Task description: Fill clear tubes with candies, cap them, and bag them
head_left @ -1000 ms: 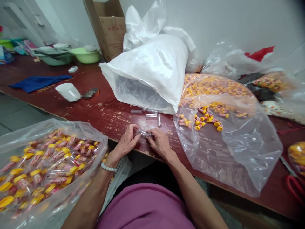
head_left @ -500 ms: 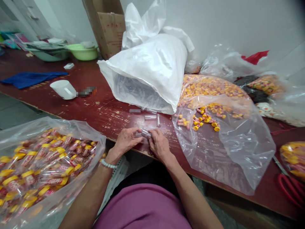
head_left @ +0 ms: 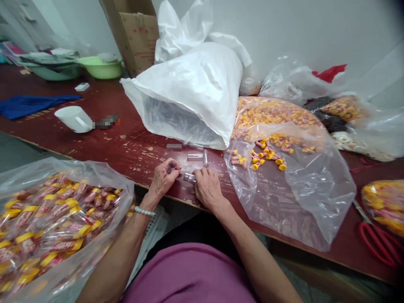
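Finished: yellow-capped tubes [head_left: 47, 210], lower left. Unfinished: clear tubes [head_left: 195, 157] lying capless, centre, on the counter [head_left: 142, 155]. The left hand [head_left: 161, 181] pinches an empty tube [head_left: 172, 166]; the right hand [head_left: 208, 187] grips another tube [head_left: 189, 177].

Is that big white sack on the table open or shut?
Open: the white sack lies with its mouth gaping toward the person, and clear tubes show inside it.
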A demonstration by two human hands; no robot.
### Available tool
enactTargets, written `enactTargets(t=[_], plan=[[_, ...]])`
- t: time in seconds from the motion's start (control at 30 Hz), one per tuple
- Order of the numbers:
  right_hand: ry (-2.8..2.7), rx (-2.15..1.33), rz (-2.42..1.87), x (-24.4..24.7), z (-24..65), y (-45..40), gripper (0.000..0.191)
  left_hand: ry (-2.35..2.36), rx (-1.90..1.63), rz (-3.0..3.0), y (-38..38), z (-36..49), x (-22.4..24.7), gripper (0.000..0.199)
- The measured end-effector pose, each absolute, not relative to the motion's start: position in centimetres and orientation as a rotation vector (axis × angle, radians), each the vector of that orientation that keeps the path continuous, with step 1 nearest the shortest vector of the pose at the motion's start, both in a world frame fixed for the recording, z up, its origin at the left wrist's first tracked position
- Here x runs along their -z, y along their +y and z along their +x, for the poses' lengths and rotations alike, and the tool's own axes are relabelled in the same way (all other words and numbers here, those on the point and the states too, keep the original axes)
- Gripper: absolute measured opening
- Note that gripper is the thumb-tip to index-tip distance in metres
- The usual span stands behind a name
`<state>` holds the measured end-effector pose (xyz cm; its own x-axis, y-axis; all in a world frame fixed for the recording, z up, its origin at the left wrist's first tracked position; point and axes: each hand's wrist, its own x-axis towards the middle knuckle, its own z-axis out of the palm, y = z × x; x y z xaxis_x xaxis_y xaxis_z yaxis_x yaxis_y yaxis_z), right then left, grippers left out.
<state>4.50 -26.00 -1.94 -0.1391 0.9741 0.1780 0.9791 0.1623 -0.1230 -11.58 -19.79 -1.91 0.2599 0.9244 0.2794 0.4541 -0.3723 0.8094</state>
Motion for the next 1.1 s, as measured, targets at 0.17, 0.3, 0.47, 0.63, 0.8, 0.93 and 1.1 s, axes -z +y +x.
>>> enactTargets(t=[0.17,0.3,0.47,0.63,0.8,0.93,1.1], plan=[[-2.313,0.073,-1.857,1.4,4.9,-25.7,0.032,0.986,-0.79,2.164,-20.0,-9.9,0.3,0.035],[-2.162,-0.167,-1.666,2.3,6.0,-25.6,0.054,0.944,-0.58,2.293,-20.9,-9.3,0.7,0.049],[-1.961,-0.389,-1.471,3.2,8.2,-25.9,0.054,1.033,-0.423,2.569,-22.3,-9.4,1.5,0.048],[-1.775,-0.405,-1.541,2.7,10.0,-24.1,0.043,1.207,-0.232,2.753,-23.6,-7.9,0.7,0.042],[-1.625,-0.289,-1.871,2.5,9.6,-19.7,0.034,1.503,-0.258,2.602,-24.0,-5.5,0.6,0.039],[-1.555,-0.364,-2.001,2.6,9.6,-18.4,0.041,1.55,-0.414,2.32,-22.6,-5.3,1.0,0.026],[-1.208,-0.938,-1.471,2.5,9.8,-21.5,0.032,1.246,-1.045,1.722,-20.9,-6.0,2.3,0.025]])
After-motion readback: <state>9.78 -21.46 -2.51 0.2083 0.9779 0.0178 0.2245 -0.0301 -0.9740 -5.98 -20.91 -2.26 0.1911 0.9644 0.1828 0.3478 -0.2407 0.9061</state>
